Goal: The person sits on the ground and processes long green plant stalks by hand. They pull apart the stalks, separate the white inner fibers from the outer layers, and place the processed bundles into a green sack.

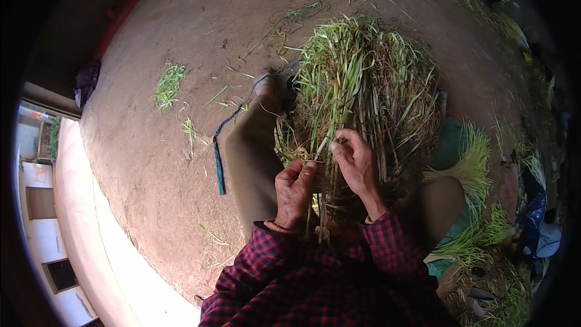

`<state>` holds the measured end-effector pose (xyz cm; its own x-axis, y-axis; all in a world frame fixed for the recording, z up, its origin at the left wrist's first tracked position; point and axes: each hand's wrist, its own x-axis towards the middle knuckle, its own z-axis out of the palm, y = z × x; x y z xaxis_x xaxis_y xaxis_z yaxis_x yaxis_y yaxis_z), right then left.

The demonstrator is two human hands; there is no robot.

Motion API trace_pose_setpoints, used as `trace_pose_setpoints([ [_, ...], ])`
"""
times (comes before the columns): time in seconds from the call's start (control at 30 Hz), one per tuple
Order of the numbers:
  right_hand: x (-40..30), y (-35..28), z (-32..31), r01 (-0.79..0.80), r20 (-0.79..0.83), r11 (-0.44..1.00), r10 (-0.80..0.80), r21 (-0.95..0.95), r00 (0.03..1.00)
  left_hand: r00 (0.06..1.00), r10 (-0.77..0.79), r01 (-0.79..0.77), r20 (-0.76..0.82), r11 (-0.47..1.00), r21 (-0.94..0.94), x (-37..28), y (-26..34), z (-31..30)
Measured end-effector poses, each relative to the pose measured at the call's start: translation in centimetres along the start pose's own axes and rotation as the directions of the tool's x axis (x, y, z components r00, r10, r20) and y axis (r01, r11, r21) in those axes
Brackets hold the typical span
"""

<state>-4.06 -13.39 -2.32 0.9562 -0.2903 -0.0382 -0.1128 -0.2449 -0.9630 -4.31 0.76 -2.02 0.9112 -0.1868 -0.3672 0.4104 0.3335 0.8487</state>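
Observation:
My left hand [295, 190] pinches the pale lower end of a long green plant stalk [323, 146] between thumb and forefinger. Just up and to the right, my right hand [357, 163] has its thumb and forefinger pinched together at the same stalk. Small dry strands stick out by the left fingertips. Beyond both hands, between my knees, rises a large heap of leafy stalks [381, 86], green at the top and mixed with brown, withered leaves. What supports the heap is hidden.
A dark green cord [219, 163] trails beside my left leg. Cut green leaves [169, 85] lie on the earthen floor [150, 154]. To my right, bundles of yellow-green stalks [472, 168] rest on green sheeting [449, 145]. More plants and a blue plastic sheet [532, 213] lie further right.

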Motion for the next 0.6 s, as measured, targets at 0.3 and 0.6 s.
trace_pose_setpoints([
  [0.3, -1.1, 0.9, -0.7, -0.159, 0.003, 0.926, 0.168, 0.343, 0.986, 0.996, -0.073, 0.063, -0.054, 0.984, -0.170, 1.4, -2.4, -1.7],
  [0.6, -5.8, 0.9, -3.2, -0.102, 0.094, 0.832, 0.061, 0.546, 0.994, 0.991, -0.134, 0.135, 0.018, 0.966, -0.222, 1.5, -1.2, -1.6],
])
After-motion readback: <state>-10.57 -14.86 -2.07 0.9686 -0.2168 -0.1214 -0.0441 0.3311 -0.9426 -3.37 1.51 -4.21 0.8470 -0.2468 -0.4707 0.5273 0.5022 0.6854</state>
